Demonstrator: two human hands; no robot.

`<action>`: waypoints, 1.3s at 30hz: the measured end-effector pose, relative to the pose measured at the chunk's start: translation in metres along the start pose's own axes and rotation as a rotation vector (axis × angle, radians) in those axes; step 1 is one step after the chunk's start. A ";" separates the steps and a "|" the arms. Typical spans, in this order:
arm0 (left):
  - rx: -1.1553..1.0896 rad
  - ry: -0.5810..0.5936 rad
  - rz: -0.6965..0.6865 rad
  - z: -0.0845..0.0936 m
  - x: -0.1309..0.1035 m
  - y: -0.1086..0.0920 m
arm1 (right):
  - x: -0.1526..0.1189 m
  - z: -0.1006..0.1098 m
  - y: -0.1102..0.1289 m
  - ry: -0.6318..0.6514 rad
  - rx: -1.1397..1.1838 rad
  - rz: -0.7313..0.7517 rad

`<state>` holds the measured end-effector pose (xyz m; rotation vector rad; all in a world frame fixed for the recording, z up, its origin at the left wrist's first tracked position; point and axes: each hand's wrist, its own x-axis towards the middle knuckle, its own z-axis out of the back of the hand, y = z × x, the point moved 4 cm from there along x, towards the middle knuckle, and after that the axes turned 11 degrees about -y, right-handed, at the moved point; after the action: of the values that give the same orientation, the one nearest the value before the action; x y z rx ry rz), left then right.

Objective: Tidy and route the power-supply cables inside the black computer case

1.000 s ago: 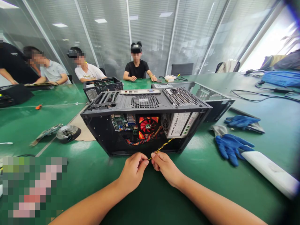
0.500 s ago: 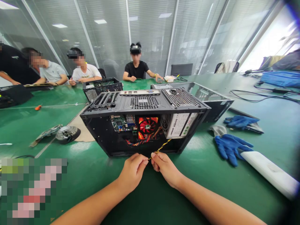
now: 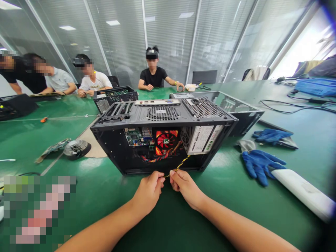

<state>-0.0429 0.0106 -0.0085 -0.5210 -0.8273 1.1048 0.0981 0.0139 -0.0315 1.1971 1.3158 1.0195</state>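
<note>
An open-sided black computer case (image 3: 162,120) lies in front of me on the green table. Inside it are a red and orange cooling fan (image 3: 166,140), a green circuit board (image 3: 134,137), a bundle of coloured wires (image 3: 154,159) and a white-labelled power supply (image 3: 204,140). A twisted yellow and black cable (image 3: 183,162) runs out from below the power supply toward me. My right hand (image 3: 183,182) pinches this cable near the case's front edge. Just left of it, my left hand (image 3: 149,187) pinches the same cable, its end hidden in the fingers.
Blue work gloves (image 3: 258,162) and a long white object (image 3: 301,190) lie on the right. Metal parts (image 3: 77,149) sit on the left beside cardboard (image 3: 96,150). Another case (image 3: 244,120) stands behind mine; several people (image 3: 153,75) sit or stand across the table.
My left hand has shifted slightly up and its fingers have changed position on the cable. My right hand keeps its pinch. The view has moved a little.
</note>
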 end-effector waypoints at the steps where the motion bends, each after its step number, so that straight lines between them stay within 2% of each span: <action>1: 0.007 0.005 -0.004 0.000 0.000 0.000 | 0.000 0.000 0.000 -0.001 0.003 0.000; 8: 0.083 -0.100 -0.199 0.006 -0.001 -0.013 | 0.000 0.001 0.000 -0.008 0.015 0.003; 13: 0.091 -0.065 -0.195 0.004 -0.001 -0.011 | 0.000 0.001 -0.001 -0.007 -0.004 0.015; 19: 0.112 0.014 -0.060 0.001 0.002 -0.004 | -0.001 0.000 0.000 -0.010 -0.002 0.002; 21: 0.120 0.025 -0.068 0.001 0.003 -0.004 | -0.002 0.001 0.000 -0.012 -0.006 0.002; 27: 0.178 -0.077 -0.202 0.007 0.005 -0.008 | -0.001 0.001 0.001 -0.018 -0.012 0.002; 31: 0.212 -0.091 -0.210 0.007 0.004 -0.009 | -0.001 0.001 0.000 -0.013 0.001 -0.002; 39: 0.132 -0.119 -0.197 0.007 0.004 -0.008 | -0.002 0.001 0.002 -0.025 -0.002 -0.024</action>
<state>-0.0434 0.0109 0.0025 -0.2599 -0.8825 1.0074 0.0988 0.0119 -0.0297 1.1860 1.3059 0.9854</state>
